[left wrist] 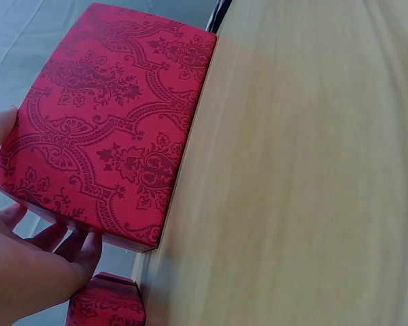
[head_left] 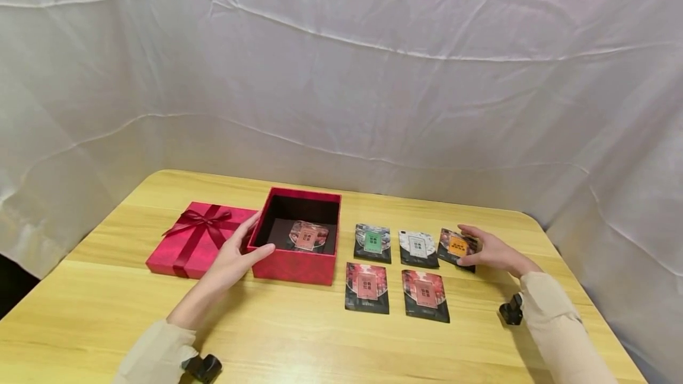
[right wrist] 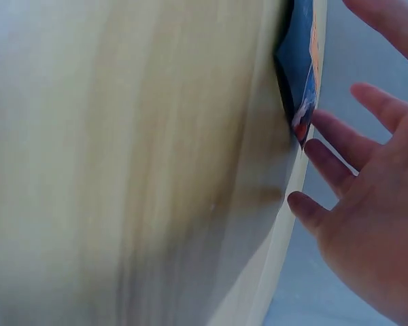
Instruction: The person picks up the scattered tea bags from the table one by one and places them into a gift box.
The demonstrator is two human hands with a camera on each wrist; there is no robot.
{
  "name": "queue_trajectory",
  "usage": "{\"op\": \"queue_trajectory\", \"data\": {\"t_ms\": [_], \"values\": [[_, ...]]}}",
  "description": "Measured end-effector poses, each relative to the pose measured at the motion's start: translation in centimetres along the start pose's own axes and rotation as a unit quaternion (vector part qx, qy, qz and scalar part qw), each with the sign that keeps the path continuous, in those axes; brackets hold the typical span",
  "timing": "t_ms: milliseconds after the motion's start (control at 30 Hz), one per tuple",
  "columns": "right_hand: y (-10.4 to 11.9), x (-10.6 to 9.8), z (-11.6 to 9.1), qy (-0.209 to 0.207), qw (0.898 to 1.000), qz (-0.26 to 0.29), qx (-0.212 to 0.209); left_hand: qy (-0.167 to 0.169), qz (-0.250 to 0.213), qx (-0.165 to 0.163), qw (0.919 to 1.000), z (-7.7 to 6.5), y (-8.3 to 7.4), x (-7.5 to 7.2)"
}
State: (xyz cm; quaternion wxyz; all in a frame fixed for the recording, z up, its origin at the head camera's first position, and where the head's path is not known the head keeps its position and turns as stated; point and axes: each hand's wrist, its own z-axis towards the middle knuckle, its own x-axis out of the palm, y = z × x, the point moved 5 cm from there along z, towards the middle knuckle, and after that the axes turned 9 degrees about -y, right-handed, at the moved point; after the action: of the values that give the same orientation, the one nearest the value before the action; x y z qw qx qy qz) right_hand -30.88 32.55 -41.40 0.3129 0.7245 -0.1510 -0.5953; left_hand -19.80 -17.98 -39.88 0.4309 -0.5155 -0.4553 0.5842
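An open red patterned gift box [head_left: 293,269] stands left of centre, with a reddish sachet [head_left: 308,236] lying inside. My left hand [head_left: 233,262] rests against its near left corner, fingers along the left side and thumb by the front rim. In the left wrist view, fingertips touch the wall of the box [left wrist: 109,129]. At the right, my right hand [head_left: 493,252] reaches over a dark sachet with an orange label [head_left: 457,246], thumb and fingers spread at its edges. In the right wrist view, loosely extended fingers meet the corner of that sachet [right wrist: 300,75].
Left of the box lies its red lid [head_left: 189,242] with a bow. A green-label sachet [head_left: 372,243] and a white-label sachet [head_left: 418,248] lie in the back row. Two red-label sachets [head_left: 367,287] lie nearer. A pale curtain [head_left: 373,105] hangs behind the wooden table [head_left: 331,342].
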Motion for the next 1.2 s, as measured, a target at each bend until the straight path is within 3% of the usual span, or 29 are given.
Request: {"op": "queue_trajectory", "data": {"t_ms": [333, 667, 1200], "values": [[-0.37, 0.46, -0.92, -0.003, 1.000, 0.009, -0.014, -0.002, 0.004, -0.003, 1.0000, 0.08, 0.10, -0.08], [-0.82, 0.61, -0.89, -0.023, 0.999, -0.036, -0.030, 0.003, 0.001, -0.003, 1.0000, 0.20, 0.19, 0.12], [-0.38, 0.73, -0.99, -0.030, 0.997, -0.055, -0.037, -0.001, 0.004, -0.001, 1.0000, 0.14, 0.25, -0.07]]}}
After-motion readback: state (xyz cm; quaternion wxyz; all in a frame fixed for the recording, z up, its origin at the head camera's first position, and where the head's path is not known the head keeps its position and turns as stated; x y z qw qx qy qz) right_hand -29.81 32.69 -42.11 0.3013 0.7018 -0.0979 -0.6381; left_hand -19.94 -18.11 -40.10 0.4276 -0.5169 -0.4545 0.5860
